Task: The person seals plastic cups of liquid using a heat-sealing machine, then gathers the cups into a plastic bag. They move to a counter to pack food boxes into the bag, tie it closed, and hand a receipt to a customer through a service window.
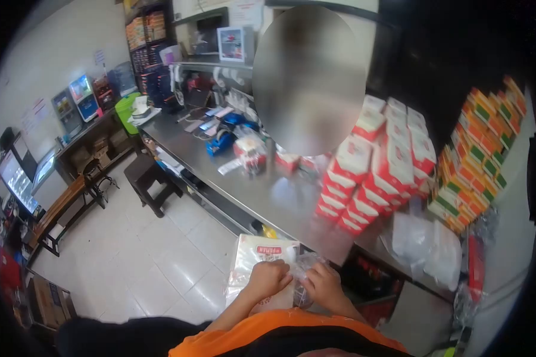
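Close to my body lies a flat cream pack (pixel 250 253) with red print, which looks like a stack of printed paper or bags in clear wrap. My left hand (pixel 270 278) is closed over it, fingers curled in; what it pinches is hard to make out. Beside it my right hand (pixel 321 282) is closed on crumpled clear plastic (pixel 307 262), which looks like a bag or wrapping. The plastic spreads between both hands and covers part of the pack. A small white piece at its upper edge is too blurred to name.
A steel counter (pixel 202 172) runs ahead, with a blue tape dispenser (pixel 220 143). Red-and-white boxes (pixel 369 172) and orange-green boxes (pixel 479 154) are stacked at right, near clear plastic bags (pixel 426 247). A dark stool (pixel 152 183) stands on the tiled floor (pixel 155 256). A blurred oval hides the area beyond the counter.
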